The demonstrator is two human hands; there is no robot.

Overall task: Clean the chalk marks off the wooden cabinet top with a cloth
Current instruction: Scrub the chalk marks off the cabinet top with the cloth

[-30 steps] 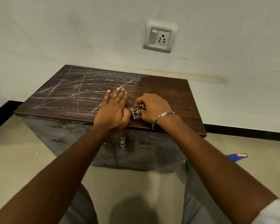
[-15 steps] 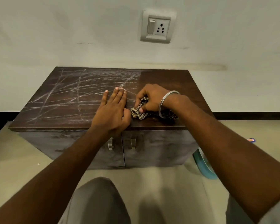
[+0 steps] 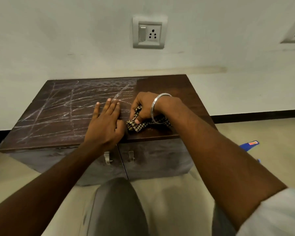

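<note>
- Left hand [image 3: 106, 123]: fingers straight and close together, laid flat on the cabinet top [image 3: 169, 86] near its front edge; it holds nothing.
- Right hand [image 3: 143, 106]: fingers and thumb curled round a bunched checked cloth [image 3: 140, 124], which it presses on the wood just beside the left thumb.
- Chalk marks [image 3: 61, 106]: white crossing lines over the left and middle of the top; the right part shows bare dark wood.
- Bangle [image 3: 156, 106] on the right wrist; wall socket [image 3: 149, 32] above the cabinet.

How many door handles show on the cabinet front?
2: left handle just under the left hand, right handle close beside it. An arm could hide others.
</note>
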